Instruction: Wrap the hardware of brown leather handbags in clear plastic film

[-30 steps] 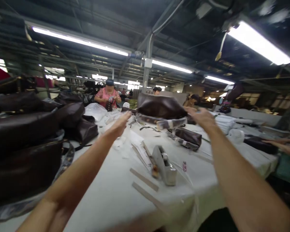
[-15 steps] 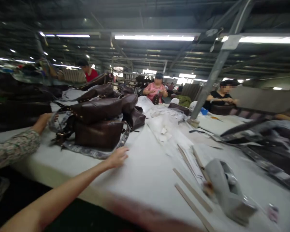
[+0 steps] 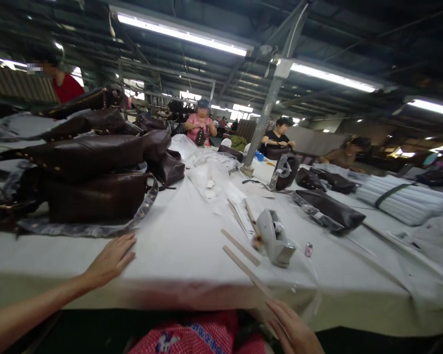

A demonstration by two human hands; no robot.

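Note:
My left hand (image 3: pixel 110 259) lies open, palm down, on the white-covered table (image 3: pixel 180 241), fingers stretched out. Just beyond its fingertips is a dark brown leather handbag (image 3: pixel 92 199) with a plastic-wrapped strap (image 3: pixel 147 204) curving around it. A second brown handbag (image 3: pixel 96 155) rests on top of that one. At the table's front edge, low in the picture, my right hand (image 3: pixel 293 327) is open with extended fingers and nothing visible in it. Two narrow brown strips (image 3: pixel 241 263) lie a little beyond it, near a grey tape dispenser (image 3: pixel 276 241).
More brown bags (image 3: pixel 84 123) are heaped at the left. Crumpled plastic sheets (image 3: pixel 214 172) lie mid-table. A metal post (image 3: pixel 264 118) rises behind them. At the right are a bag (image 3: pixel 330 211) and a strapped white bundle (image 3: pixel 406 196). Several people work across the table.
The view has swung right, so the bags appear farther left. My left hand has flattened beside the bag. My right hand has come into view; the patterned sleeve at left is gone.

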